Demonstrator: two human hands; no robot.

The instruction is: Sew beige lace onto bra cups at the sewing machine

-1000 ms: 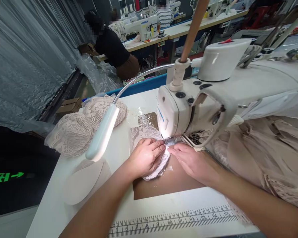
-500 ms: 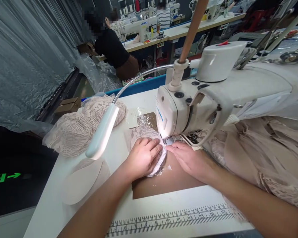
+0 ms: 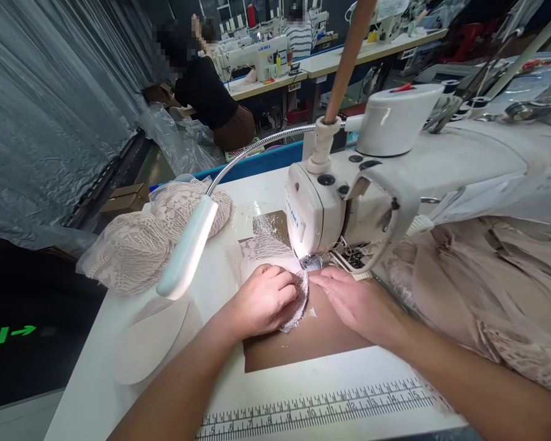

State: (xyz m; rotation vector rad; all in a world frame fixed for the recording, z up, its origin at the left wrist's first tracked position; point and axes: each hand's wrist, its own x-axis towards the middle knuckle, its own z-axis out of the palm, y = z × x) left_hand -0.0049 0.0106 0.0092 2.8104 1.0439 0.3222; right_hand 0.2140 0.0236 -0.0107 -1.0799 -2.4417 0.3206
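Note:
A pale pink lace bra cup [image 3: 303,297] lies under the presser foot [image 3: 313,263] of a white sewing machine [image 3: 314,211]. My left hand [image 3: 265,298] is closed on the cup, its fingers curled over the fabric left of the foot. Sheer lace [image 3: 264,248] spreads out behind that hand. My right hand [image 3: 353,300] lies low on the brown sheet [image 3: 298,350], fingers stretched out together, their tips at the cup's right edge close to the foot. The needle itself is too small to make out.
A lamp [image 3: 188,248] on a bendable neck hangs left of the machine. Lace cups [image 3: 133,251] and flat beige pieces [image 3: 151,340] lie on the left. Beige fabric [image 3: 459,263] is heaped on the right. A ruler strip [image 3: 316,410] runs along the front. Another person [image 3: 211,95] sits beyond.
The lace behind my left hand has shifted and folded, and the cup's edge has turned a little under the foot. My left fingers are more curled. The view has moved slightly.

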